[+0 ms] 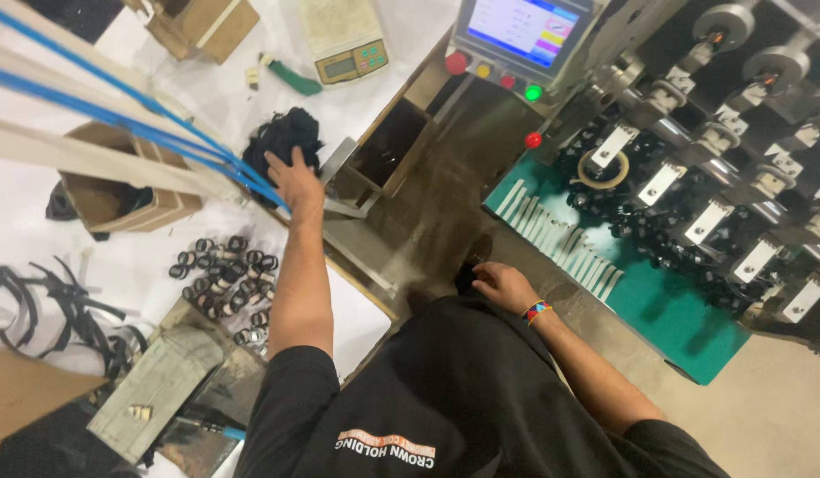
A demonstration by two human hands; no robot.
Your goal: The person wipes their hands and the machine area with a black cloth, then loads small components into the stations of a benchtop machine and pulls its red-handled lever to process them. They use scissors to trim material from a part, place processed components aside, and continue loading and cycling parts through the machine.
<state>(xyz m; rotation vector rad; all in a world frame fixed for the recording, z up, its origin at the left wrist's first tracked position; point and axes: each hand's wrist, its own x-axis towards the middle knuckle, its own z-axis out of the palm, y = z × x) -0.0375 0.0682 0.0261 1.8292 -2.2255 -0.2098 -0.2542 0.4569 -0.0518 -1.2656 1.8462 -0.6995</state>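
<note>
Left hand (295, 181): reaching far left, fingers (277, 161) spreading wide onto a black bundle (282, 137) on the white bench (375, 310).
Bundle: likely soft, light; best grabbed by scooping a bunch.
Right hand (503, 285): fingers curling over a small dark piece (470, 265); grip unclear.

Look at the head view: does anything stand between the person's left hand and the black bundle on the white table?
Nothing visible does. The left hand already rests on the black bundle. The blue straps run beside the wrist, not between hand and bundle.
</note>
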